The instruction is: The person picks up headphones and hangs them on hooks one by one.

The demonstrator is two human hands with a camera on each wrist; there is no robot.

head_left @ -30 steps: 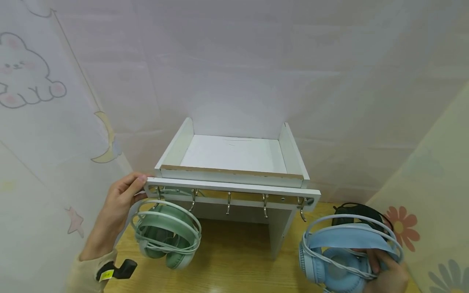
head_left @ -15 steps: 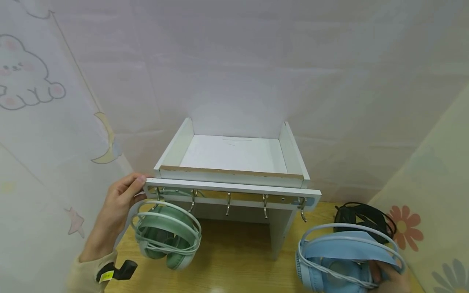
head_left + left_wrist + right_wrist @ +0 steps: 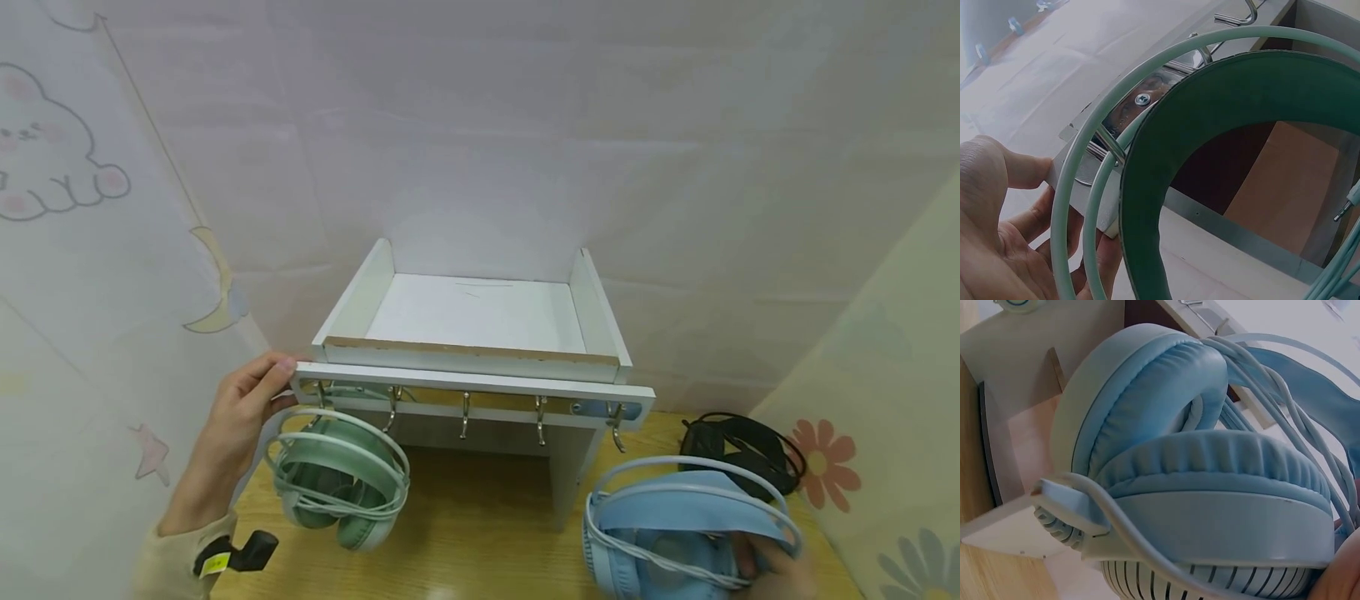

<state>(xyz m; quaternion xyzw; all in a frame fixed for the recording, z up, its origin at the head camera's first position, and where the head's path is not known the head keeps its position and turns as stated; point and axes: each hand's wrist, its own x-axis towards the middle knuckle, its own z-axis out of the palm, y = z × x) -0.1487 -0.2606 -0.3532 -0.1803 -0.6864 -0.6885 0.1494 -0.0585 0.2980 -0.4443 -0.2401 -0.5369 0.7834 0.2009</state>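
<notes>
At the left end of a white rail with metal hooks (image 3: 480, 383), my left hand (image 3: 240, 408) pinches the rail between thumb and fingers. Green headphones (image 3: 352, 454) hang from its leftmost hook, cable wound round them. The left wrist view shows their wire arches (image 3: 1063, 206) over that hook. My right hand (image 3: 776, 567) holds blue headphones (image 3: 697, 504) by one side, below and to the right of the rightmost hook (image 3: 617, 429). Their cushioned ear cups (image 3: 1222, 525) fill the right wrist view, where only a few fingers (image 3: 1341, 569) show at the edge.
The rail runs along the front of a white shelf unit (image 3: 472, 317) with raised sides. On the wooden table (image 3: 480, 533), a black object with a cable (image 3: 742, 450) lies behind the blue headphones. Printed cloth (image 3: 487, 150) stands around the back and sides.
My right hand has lowered the blue headphones slightly and carried them left, nearer the rail's right end. My left hand and the green headphones have stayed in place.
</notes>
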